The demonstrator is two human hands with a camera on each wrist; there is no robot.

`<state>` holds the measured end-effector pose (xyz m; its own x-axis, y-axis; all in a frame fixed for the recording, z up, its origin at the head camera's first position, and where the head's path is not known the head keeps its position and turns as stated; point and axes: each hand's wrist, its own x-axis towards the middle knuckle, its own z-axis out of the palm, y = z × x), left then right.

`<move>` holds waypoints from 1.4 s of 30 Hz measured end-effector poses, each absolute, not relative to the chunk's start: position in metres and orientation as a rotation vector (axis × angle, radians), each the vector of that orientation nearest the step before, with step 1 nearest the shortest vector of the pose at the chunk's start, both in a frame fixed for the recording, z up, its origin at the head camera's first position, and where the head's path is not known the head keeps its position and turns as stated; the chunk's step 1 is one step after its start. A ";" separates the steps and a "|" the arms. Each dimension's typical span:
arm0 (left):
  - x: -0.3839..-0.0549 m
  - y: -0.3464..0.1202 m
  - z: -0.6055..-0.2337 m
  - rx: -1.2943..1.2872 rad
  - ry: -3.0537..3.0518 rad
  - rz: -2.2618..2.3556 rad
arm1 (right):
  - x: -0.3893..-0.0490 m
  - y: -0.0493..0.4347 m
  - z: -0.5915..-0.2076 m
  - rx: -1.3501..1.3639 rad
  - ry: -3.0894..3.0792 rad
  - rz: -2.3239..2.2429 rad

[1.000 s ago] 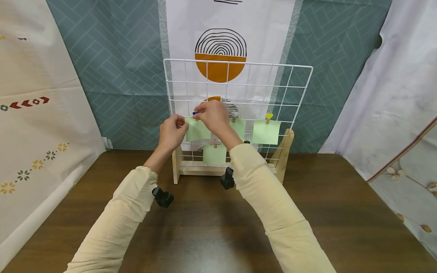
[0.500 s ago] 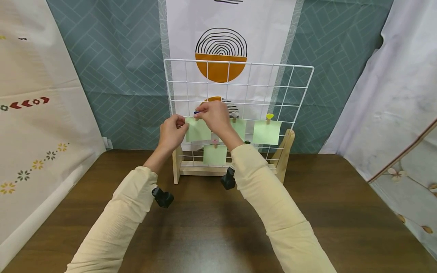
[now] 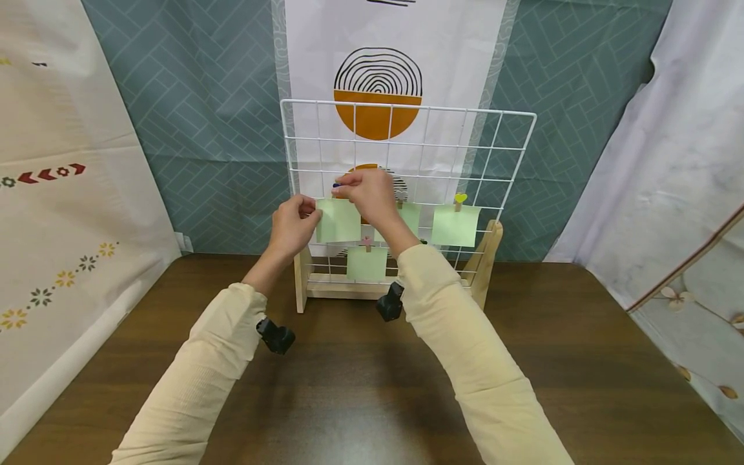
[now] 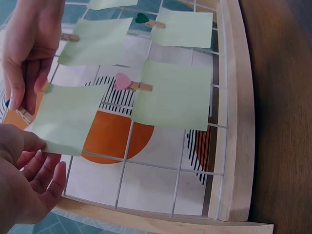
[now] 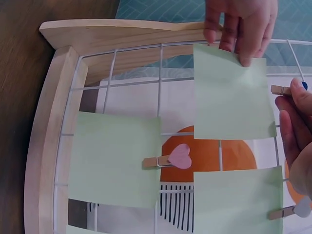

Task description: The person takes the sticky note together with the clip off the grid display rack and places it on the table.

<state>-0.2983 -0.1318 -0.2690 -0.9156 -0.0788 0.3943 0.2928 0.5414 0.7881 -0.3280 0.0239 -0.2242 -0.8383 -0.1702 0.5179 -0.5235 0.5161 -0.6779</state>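
My left hand point(image 3: 292, 225) pinches the left edge of a pale green paper note point(image 3: 344, 223), thumb in front, at the left of a white wire grid point(image 3: 442, 108). Just above the note, my right hand point(image 3: 372, 197) pinches a small wooden clothespin point(image 5: 280, 90) with a blue heart, mostly covered by the fingers. In the right wrist view the clothespin's tip stands apart from the note's top edge. Lower down, another note point(image 5: 114, 158) hangs from a clothespin with a pink heart point(image 5: 180, 156).
More green notes hang on the grid: one at the right point(image 3: 456, 226) under a yellow heart clip point(image 3: 460, 198), one partly behind my right hand under a whitish heart clip point(image 5: 302, 206), and one by a green heart clip point(image 4: 142, 18). A wooden stand point(image 3: 343, 290) holds the grid on a brown table point(image 3: 349, 387).
The right hand has risen slightly and shifted right with the blue-heart clothespin, lifting it from the note's top edge. The left hand keeps its pinch on the note.
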 end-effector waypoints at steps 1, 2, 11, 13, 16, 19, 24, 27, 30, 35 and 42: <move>-0.298 -0.132 -0.269 -0.175 -2.397 -1.337 | -0.328 0.024 -0.224 0.567 -2.373 1.260; -0.298 -0.133 -0.270 -0.177 -2.396 -1.344 | -0.328 0.025 -0.224 0.559 -2.375 1.283; -0.297 -0.135 -0.272 -0.172 -2.368 -1.459 | -0.321 0.031 -0.221 0.480 -2.402 1.446; -0.296 -0.135 -0.272 -0.167 -2.364 -1.489 | -0.320 0.032 -0.222 0.490 -2.393 1.470; -0.294 -0.135 -0.272 -0.153 -2.361 -1.540 | -0.316 0.035 -0.224 0.520 -2.380 1.486; -0.292 -0.135 -0.272 -0.148 -2.349 -1.581 | -0.313 0.036 -0.227 0.549 -2.380 1.468; -0.288 -0.135 -0.274 -0.170 -2.332 -1.625 | -0.307 0.039 -0.232 0.570 -2.374 1.467; -0.284 -0.135 -0.277 -0.171 -2.337 -1.658 | -0.303 0.043 -0.236 0.597 -2.378 1.473; -0.281 -0.135 -0.282 -0.173 -2.343 -1.675 | -0.301 0.048 -0.241 0.641 -2.398 1.446; -0.277 -0.137 -0.291 -0.176 -2.350 -1.690 | -0.296 0.059 -0.250 0.657 -2.465 1.386; -0.270 -0.144 -0.302 -0.164 -2.352 -1.722 | -0.290 0.076 -0.263 0.613 -2.507 1.334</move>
